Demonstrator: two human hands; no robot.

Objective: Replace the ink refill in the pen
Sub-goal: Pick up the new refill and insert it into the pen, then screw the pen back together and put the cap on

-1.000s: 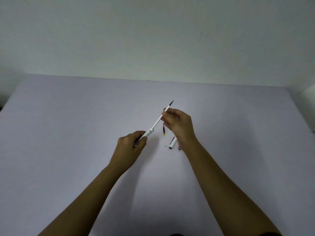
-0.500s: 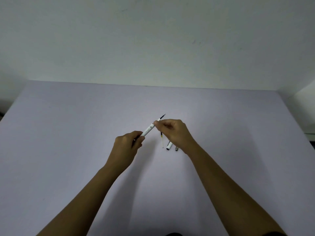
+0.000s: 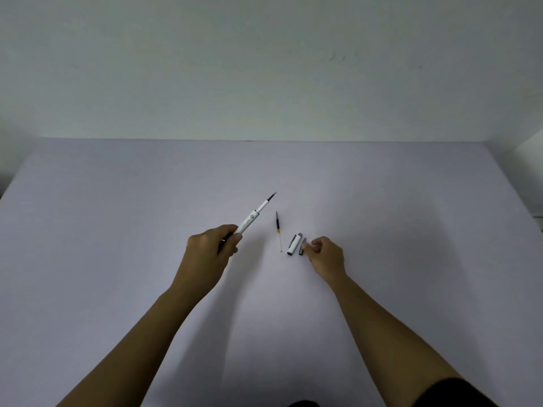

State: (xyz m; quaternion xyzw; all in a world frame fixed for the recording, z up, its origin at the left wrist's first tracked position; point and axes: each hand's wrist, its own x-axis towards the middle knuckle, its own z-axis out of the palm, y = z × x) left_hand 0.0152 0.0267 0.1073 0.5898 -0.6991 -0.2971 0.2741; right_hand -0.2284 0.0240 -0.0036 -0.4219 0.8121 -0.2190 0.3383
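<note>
With the left hand (image 3: 210,245) clamped on the pen barrel (image 3: 249,223), its refill tip showing, the right hand (image 3: 324,254) should pinch the small grey nose piece (image 3: 302,248) lying just right of the cap (image 3: 294,244), and thread it on straight.

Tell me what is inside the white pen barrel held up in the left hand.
A white refill with a dark tip sticks out of the white pen barrel held by the left hand; its remainder inside is hidden.
</note>
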